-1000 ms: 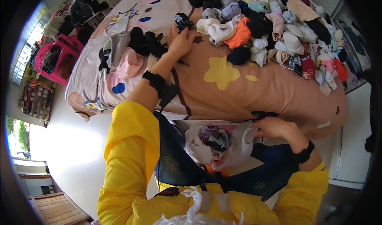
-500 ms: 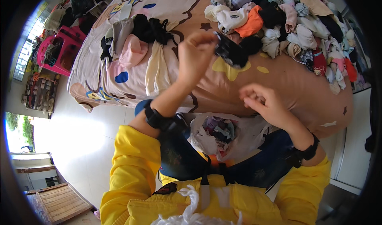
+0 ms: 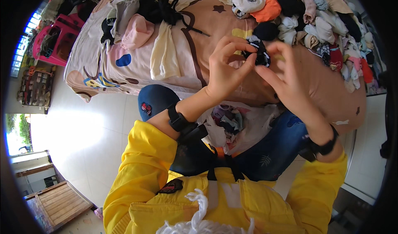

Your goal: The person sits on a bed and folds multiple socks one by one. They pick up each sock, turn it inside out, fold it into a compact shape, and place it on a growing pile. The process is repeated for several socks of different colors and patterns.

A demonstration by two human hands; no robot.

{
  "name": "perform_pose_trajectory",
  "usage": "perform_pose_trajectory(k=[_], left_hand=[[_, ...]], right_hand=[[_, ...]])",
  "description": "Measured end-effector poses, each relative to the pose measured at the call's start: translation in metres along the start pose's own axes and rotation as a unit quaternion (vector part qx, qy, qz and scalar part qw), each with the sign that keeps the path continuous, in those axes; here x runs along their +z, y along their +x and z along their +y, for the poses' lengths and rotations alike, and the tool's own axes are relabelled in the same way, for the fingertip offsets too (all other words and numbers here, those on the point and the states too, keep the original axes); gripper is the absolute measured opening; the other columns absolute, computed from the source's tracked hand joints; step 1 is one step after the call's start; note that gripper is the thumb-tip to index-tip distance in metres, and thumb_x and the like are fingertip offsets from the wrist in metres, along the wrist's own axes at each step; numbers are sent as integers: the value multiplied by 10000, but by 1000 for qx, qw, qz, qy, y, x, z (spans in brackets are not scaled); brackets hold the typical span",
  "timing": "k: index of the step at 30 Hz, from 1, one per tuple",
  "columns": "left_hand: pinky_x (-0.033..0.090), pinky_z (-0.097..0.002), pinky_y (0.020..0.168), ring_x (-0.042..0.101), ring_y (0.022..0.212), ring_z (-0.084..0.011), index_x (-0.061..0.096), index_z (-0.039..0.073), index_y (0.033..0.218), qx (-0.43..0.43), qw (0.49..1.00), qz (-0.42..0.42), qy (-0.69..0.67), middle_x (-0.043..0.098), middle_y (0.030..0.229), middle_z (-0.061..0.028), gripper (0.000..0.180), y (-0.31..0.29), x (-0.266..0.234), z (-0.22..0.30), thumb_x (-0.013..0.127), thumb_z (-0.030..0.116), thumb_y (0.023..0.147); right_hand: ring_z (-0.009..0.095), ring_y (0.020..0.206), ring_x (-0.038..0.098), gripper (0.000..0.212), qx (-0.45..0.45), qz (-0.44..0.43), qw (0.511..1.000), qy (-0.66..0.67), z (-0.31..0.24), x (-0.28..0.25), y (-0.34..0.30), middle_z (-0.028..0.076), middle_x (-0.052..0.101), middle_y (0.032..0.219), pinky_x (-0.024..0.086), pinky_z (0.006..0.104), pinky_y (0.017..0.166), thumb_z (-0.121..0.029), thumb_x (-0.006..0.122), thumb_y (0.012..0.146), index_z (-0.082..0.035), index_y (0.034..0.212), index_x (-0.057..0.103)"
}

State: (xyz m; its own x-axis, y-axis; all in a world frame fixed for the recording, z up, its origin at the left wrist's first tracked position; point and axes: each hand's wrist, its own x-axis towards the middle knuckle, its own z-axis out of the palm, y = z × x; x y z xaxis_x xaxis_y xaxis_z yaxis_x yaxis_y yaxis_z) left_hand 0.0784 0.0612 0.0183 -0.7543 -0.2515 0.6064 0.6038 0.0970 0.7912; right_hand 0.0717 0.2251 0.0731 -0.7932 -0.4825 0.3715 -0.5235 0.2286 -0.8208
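Note:
A black sock with white marks, bunched into a small bundle, is held just above the bed's near side. My left hand pinches its left side between thumb and fingers. At its right side my right hand curves round, thumb and fingertips against the cloth. Right behind the bundle lies a rolled black piece. Beyond it to the right spreads a big heap of rolled socks and small clothes, with an orange piece near its left edge.
On the bed's left lie a pink piece, a long cream sock and black garments. A white plastic bag with cloth inside stands between my knees. The patterned bedsheet covers the bed. A pink plastic stool is at far left.
My left hand has moved right with the sock, which hung stretched out and is now bunched. My right hand has risen from lower right to meet it. The view has shifted slightly.

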Motion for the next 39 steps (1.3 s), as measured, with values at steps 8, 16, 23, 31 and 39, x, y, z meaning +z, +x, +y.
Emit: perform_pose_trajectory(k=[8,16,23,31,39], left_hand=[[505,-240,723,519,785,-104,440,38,982,-131,985,103,-43,500,938,-49,385,5,-8,-30,628,-133,692],[516,-247,697,598,781,-98,533,-25,990,-188,980,20,-58,596,905,-66,174,17,-19,-34,568,-76,827],[529,-294,776,640,852,-147,597,-39,1034,-366,890,43,-268,660,959,-84,186,25,-24,-37,468,52,935],[469,-363,969,602,1070,-208,563,15,1188,-358,847,-110,-377,618,1145,-100,271,28,-37,-32,555,95,929],[498,-259,790,615,868,-121,570,-68,1143,-243,960,-139,-28,662,949,-65,493,10,-27,-25,761,223,794]], right_hand=[[102,852,587,202,25,67,989,129,63,48,40,37,566,972,490,238,737,82,603,874,9,1040,514],[180,979,649,135,195,48,781,592,66,8,24,67,663,1051,524,369,898,-81,544,954,-40,1066,609],[217,926,680,187,321,14,654,685,78,7,47,89,694,998,554,362,854,-167,599,941,-27,1061,632],[179,860,681,190,282,41,729,622,81,19,59,65,694,961,556,332,786,-199,598,948,-34,1025,651],[115,841,663,224,219,-29,796,564,61,20,34,32,684,966,539,252,749,-241,599,957,-48,1051,664]])
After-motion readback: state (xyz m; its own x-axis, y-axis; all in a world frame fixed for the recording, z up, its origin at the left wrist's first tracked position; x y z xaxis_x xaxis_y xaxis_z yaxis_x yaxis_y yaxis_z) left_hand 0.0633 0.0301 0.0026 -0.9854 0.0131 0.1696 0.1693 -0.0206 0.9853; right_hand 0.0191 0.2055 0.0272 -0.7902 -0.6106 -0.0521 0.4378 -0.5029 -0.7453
